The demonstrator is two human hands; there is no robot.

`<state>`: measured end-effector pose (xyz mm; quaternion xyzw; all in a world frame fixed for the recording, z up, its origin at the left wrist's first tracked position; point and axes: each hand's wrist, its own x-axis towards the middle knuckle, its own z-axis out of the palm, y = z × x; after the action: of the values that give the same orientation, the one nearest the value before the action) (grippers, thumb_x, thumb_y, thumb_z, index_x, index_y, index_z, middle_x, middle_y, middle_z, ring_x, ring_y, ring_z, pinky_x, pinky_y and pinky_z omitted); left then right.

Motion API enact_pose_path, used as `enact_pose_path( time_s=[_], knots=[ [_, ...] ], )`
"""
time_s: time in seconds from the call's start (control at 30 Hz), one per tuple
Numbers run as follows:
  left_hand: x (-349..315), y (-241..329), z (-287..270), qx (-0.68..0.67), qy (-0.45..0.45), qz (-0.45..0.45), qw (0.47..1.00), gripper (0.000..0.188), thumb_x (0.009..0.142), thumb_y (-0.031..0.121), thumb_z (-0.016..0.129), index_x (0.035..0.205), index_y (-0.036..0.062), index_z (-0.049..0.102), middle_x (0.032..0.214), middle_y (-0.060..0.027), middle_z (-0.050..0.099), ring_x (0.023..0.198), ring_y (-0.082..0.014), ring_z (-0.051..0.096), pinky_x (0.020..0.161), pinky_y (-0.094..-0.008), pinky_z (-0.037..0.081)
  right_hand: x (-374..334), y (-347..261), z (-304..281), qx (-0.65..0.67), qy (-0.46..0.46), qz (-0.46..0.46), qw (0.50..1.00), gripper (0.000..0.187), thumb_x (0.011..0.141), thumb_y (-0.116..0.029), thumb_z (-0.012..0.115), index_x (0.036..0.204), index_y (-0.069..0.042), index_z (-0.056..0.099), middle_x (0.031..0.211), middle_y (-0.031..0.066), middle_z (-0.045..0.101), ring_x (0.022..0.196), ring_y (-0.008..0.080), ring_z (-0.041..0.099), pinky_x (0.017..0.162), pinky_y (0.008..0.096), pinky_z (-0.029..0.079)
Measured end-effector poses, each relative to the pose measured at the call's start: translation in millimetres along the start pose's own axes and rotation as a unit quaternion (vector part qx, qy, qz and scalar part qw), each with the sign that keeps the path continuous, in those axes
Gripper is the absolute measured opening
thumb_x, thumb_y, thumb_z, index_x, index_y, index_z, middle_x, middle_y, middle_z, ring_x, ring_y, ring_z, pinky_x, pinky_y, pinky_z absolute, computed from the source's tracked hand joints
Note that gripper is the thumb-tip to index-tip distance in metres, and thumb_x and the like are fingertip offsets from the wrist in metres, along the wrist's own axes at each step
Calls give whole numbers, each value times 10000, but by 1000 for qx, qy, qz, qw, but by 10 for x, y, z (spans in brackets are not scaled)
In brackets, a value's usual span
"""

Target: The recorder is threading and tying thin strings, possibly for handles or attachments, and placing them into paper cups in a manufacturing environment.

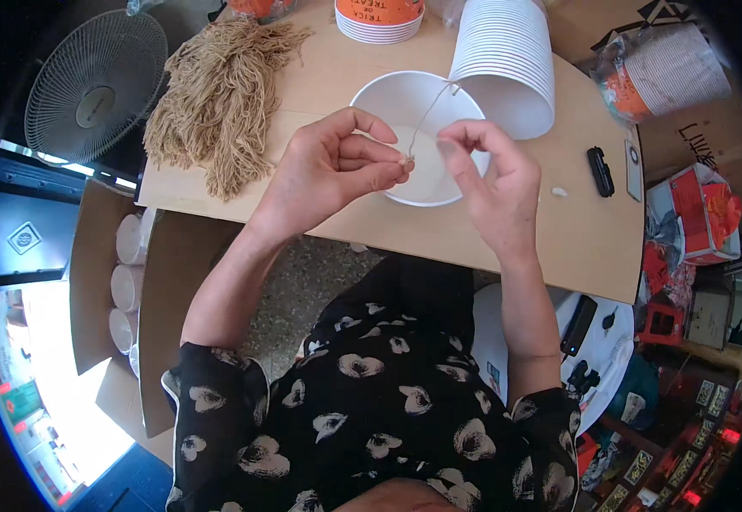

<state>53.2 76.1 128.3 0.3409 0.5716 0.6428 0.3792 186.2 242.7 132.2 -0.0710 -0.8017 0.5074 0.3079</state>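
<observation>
A white paper bucket (373, 96) stands on the table in front of me, its open mouth facing up. A thin beige cord (423, 118) runs down from a hole in its far right rim. My left hand (337, 166) pinches the cord's lower end between thumb and fingertips, where a small knot or loop shows. Just right of the cord, my right hand (499, 171) hovers over the bucket's rim with fingers loosely curled. Thumb and index tips are slightly apart, and I see nothing held between them.
Beige cords lie in a heap (217, 94) at the left. A stack of white buckets (503, 60) lies behind the bucket, with orange buckets (379, 17) farther back. A black tool (600, 171) and a white scrap (559, 192) rest at right. Below left stands a carton (162, 316).
</observation>
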Motion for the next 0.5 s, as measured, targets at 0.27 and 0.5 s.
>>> enact_pose_path(
  time_s=[0.27,0.5],
  knots=[
    [-27,-8,117,35,24,44,998,225,892,-3,692,1057,-45,545,937,-120,714,917,-148,699,783,-245,579,-9,36,72,-84,-38,-98,991,164,799,-82,772,862,-5,642,773,89,671,721,191,629,695,303,487],
    [-23,-22,73,-24,7,-1,1000,237,915,2,660,1112,-42,536,1012,-172,709,982,-220,704,841,-283,584,-62,37,-3,30,-26,26,999,116,910,-84,674,927,31,658,813,57,668,767,122,600,750,274,491]
  ],
)
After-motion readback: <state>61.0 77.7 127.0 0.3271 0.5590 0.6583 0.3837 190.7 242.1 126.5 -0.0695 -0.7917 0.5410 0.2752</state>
